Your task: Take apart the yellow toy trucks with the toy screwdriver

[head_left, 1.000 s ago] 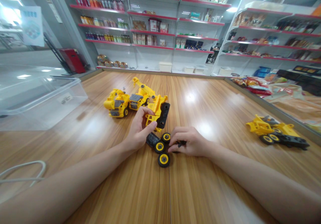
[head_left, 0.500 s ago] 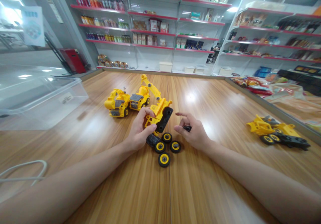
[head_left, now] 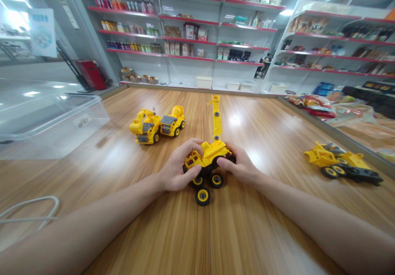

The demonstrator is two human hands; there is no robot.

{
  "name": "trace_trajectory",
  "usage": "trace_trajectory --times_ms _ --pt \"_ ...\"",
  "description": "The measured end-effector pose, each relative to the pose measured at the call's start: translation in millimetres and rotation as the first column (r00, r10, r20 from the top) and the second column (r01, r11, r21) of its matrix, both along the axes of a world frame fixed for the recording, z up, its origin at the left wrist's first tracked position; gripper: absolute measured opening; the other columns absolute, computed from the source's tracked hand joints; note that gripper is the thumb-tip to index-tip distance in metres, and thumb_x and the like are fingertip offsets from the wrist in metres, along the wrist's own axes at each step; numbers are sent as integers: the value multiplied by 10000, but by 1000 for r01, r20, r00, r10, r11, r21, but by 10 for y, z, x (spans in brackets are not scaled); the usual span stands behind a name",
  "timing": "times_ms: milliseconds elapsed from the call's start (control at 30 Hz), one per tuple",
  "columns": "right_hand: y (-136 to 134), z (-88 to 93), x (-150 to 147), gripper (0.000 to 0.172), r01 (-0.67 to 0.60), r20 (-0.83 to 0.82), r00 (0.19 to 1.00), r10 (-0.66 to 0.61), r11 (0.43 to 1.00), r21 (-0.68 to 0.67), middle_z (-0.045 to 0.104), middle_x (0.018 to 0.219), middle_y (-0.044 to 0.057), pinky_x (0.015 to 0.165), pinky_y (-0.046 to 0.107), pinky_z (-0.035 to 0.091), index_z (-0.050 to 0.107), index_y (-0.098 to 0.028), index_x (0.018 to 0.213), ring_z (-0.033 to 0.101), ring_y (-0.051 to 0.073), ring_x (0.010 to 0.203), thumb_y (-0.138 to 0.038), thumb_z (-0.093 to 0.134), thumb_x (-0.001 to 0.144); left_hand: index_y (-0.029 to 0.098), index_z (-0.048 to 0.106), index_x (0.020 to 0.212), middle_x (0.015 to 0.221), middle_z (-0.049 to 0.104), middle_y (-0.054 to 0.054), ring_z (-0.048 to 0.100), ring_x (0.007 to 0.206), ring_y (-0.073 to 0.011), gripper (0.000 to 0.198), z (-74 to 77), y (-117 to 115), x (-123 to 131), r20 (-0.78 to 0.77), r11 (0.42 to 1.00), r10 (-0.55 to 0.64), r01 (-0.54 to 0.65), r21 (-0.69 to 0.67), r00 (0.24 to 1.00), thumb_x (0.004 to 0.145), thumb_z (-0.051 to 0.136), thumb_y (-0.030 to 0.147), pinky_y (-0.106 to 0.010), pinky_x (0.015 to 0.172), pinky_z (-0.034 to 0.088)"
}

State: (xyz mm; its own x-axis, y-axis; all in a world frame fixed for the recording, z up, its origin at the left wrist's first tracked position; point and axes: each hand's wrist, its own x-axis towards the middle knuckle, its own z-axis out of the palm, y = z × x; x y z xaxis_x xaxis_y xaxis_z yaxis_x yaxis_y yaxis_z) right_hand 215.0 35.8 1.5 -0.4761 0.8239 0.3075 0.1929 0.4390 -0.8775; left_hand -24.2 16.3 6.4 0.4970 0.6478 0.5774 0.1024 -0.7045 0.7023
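Observation:
A yellow toy crane truck (head_left: 212, 153) with a black base is held between my two hands just above the wooden table. Its long jointed boom (head_left: 217, 121) points up and away from me. My left hand (head_left: 180, 166) grips the cab end, thumb on the near side. At the other end my right hand (head_left: 240, 164) is closed on the body, and its fingers are partly hidden behind it. Below the truck lie loose black wheels with yellow hubs: one wheel (head_left: 203, 196) nearest me, another wheel (head_left: 216, 180) by my right thumb, and a third wheel (head_left: 198, 181) partly covered by my left hand.
Two yellow toy trucks, an excavator (head_left: 145, 126) and a cement mixer (head_left: 173, 121), stand at the back left. A partly built yellow-black toy vehicle (head_left: 342, 165) lies at right. A clear plastic bin (head_left: 52, 123) and a white cable (head_left: 31, 217) are at left. Stocked shelves stand behind.
The crane truck has turned from steeply tilted to nearly level, its boom swinging right. My right hand, earlier apart with a small black piece, has moved left onto the truck.

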Motion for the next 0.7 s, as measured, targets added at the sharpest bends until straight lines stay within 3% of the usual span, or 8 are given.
trace_trajectory --times_ms 200,333,433,700 --pt "4 -23 -19 406 18 -113 993 -21 999 -32 678 968 44 740 275 517 598 -175 1115 646 176 862 -451 692 832 222 443 1180 1292 487 -143 542 1145 -279 447 -39 11 38 51 998 54 -53 -27 997 794 667 210 -419 957 463" --pt "-11 -34 -29 375 34 -205 977 -51 996 -83 661 936 26 669 232 510 586 -183 1107 637 135 791 -440 678 850 236 426 1248 1226 541 -112 575 1089 -254 550 -68 32 70 54 985 131 -124 -120 990 781 716 232 -381 916 490" --pt "-17 -29 -25 369 49 -207 976 -67 994 -94 660 924 27 627 216 501 587 -179 1091 632 126 763 -450 673 855 234 418 1268 1161 581 -94 612 983 -226 537 -81 35 67 27 974 163 -156 -164 986 810 698 253 -333 816 514" --pt "-44 31 -41 346 129 -130 983 -130 991 -21 706 992 57 748 298 549 660 -185 1051 681 213 900 -478 643 868 181 458 1293 1147 600 -85 598 937 -194 460 1 -2 15 -46 987 143 -146 -73 989 872 620 271 -298 832 481"
